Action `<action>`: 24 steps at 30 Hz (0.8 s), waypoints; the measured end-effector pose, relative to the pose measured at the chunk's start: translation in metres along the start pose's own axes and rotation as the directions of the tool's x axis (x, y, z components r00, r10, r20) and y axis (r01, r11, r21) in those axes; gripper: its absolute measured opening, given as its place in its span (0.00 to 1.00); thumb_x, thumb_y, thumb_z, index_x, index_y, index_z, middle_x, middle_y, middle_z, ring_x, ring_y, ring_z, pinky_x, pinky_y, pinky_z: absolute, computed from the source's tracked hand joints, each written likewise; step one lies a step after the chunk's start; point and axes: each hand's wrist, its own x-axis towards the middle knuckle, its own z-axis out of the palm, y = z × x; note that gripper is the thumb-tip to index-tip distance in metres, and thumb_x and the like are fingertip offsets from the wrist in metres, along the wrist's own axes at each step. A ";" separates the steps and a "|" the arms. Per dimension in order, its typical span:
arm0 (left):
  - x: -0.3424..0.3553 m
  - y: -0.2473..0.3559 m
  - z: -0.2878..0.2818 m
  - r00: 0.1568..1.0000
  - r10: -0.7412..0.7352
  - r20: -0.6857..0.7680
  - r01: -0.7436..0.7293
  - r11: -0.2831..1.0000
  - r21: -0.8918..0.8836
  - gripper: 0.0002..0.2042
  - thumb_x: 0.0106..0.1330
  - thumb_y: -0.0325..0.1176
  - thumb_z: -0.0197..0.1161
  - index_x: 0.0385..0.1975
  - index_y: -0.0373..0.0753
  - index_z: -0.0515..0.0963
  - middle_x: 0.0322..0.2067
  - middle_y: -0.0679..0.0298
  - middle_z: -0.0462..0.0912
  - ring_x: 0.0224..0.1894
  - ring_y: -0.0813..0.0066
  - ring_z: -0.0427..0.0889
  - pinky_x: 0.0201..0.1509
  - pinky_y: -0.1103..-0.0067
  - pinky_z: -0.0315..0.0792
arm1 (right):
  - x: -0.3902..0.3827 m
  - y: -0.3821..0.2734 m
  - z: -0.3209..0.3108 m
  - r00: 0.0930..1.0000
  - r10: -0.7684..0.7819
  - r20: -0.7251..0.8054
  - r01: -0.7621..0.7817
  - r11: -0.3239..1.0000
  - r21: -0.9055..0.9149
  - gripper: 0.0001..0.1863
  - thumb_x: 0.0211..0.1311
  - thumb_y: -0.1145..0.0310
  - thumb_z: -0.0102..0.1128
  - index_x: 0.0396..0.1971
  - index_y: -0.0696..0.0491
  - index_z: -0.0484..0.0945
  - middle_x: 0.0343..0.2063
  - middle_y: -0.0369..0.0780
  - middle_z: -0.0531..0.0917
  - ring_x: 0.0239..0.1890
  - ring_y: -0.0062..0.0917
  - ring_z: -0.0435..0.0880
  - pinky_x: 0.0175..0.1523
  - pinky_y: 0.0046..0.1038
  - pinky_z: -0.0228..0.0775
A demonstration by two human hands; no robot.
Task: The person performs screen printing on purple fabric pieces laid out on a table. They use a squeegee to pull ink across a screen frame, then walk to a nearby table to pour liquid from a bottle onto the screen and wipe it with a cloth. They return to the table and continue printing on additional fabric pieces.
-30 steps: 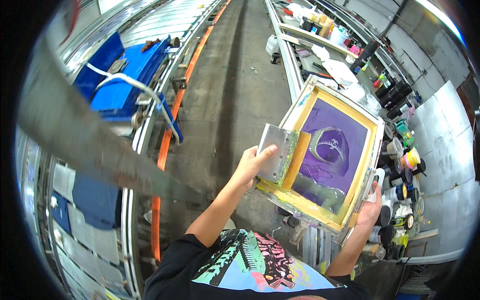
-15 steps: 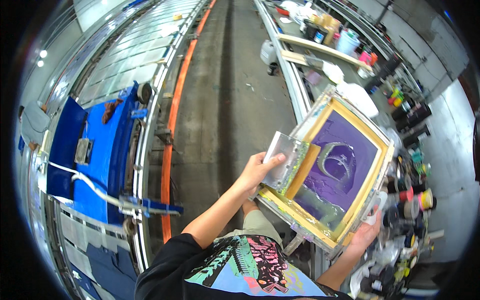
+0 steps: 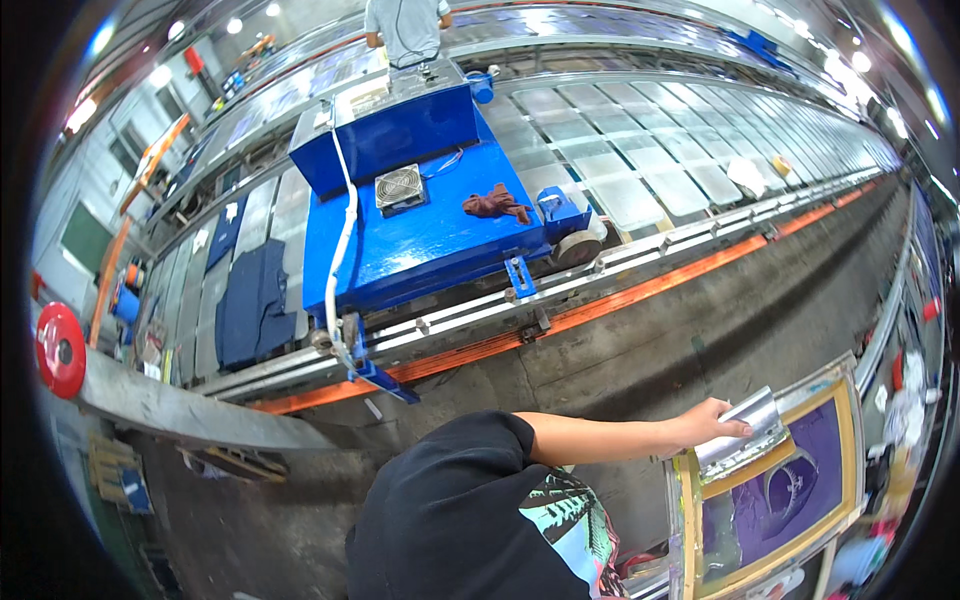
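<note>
Left hand (image 3: 712,422) grips a grey squeegee (image 3: 742,434) resting on the upper edge of the purple-inked screen (image 3: 775,495) (right hand out of view). Held, it seems, at one end only, the squeegee might tip and smear ink past the frame.

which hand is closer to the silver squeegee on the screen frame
Left. The left hand grips the near edge of the silver squeegee at the top of the yellow screen frame. The right hand is out of view, so its position cannot be told.
</note>
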 end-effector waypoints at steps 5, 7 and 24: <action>0.139 0.035 -0.043 0.985 0.109 -0.131 -0.117 0.992 -0.054 0.31 0.64 0.55 0.74 0.52 0.31 0.81 0.51 0.58 0.85 0.58 0.71 0.78 0.64 0.72 0.68 | 0.130 0.036 0.120 0.989 0.052 0.141 -0.046 0.998 -0.040 0.28 0.75 0.53 0.55 0.66 0.57 0.73 0.61 0.46 0.76 0.63 0.38 0.75 0.70 0.38 0.66; 0.199 0.055 -0.048 0.971 0.148 -0.189 -0.169 0.980 -0.102 0.28 0.65 0.54 0.74 0.50 0.32 0.82 0.49 0.60 0.85 0.55 0.73 0.79 0.62 0.72 0.69 | 0.184 0.052 0.166 0.981 0.063 0.184 -0.053 0.997 -0.063 0.28 0.76 0.53 0.55 0.66 0.57 0.74 0.61 0.46 0.76 0.63 0.38 0.75 0.70 0.38 0.66; 0.771 0.124 0.050 0.995 -0.033 0.098 0.041 0.996 -0.079 0.28 0.64 0.51 0.75 0.52 0.32 0.83 0.45 0.60 0.88 0.49 0.74 0.83 0.56 0.75 0.75 | 0.690 0.038 0.195 0.964 -0.240 -0.113 0.197 0.933 -0.302 0.30 0.77 0.51 0.51 0.65 0.60 0.74 0.63 0.48 0.77 0.62 0.41 0.77 0.70 0.39 0.66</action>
